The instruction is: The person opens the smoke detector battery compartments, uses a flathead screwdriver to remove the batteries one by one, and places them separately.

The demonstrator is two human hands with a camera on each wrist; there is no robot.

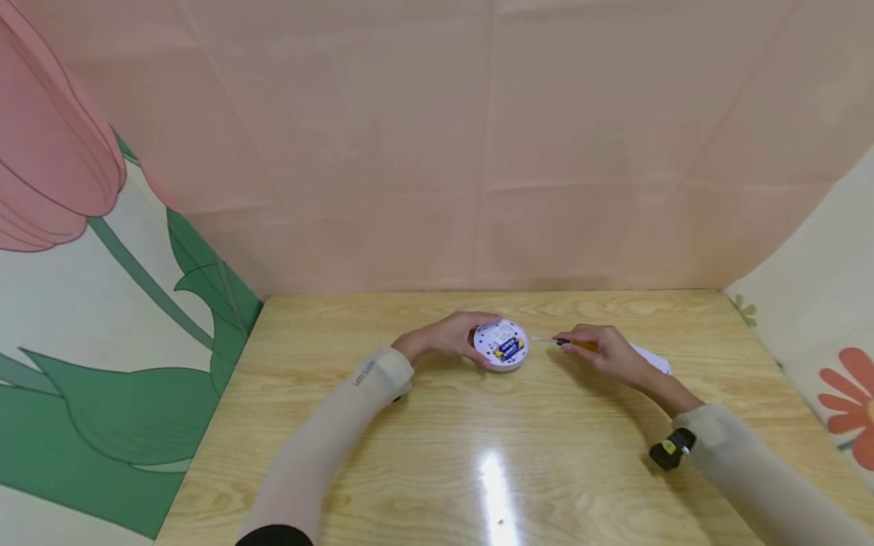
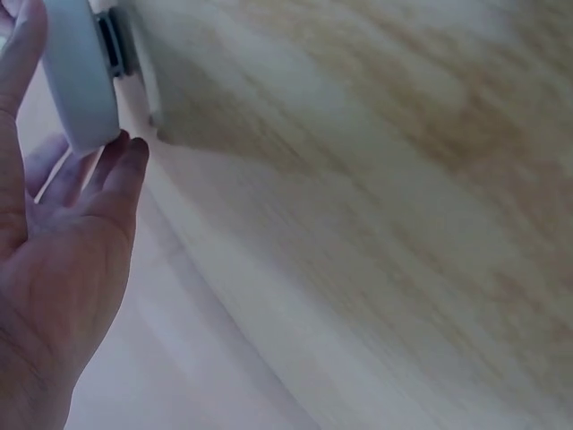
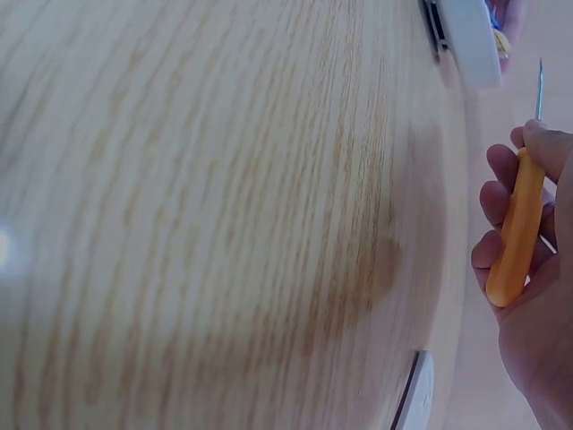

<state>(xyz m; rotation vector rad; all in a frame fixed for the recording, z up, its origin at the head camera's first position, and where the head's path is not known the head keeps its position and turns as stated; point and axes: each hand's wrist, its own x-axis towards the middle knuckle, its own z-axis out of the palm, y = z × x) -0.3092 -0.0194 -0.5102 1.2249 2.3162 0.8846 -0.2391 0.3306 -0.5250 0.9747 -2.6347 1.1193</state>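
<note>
My left hand (image 1: 454,335) grips a round white disc-shaped object (image 1: 501,345) by its left edge, thumb and fingers on opposite sides. Its face carries dark dots and a blue and yellow print. In the left wrist view the disc (image 2: 82,76) shows edge-on, with a dark fitting (image 2: 115,43) on its back side. My right hand (image 1: 614,355) holds a screwdriver (image 3: 517,228) by its orange handle, fingers wrapped round it. Its thin metal shaft (image 1: 544,339) points left at the disc, with a small gap between tip and rim in the head view.
A flat white piece (image 1: 652,358) lies on the wooden table (image 1: 423,470) beside and partly behind my right hand. A pink cloth backdrop (image 1: 478,152) rises at the table's far edge. Flower-printed panels (image 1: 157,409) stand at both sides.
</note>
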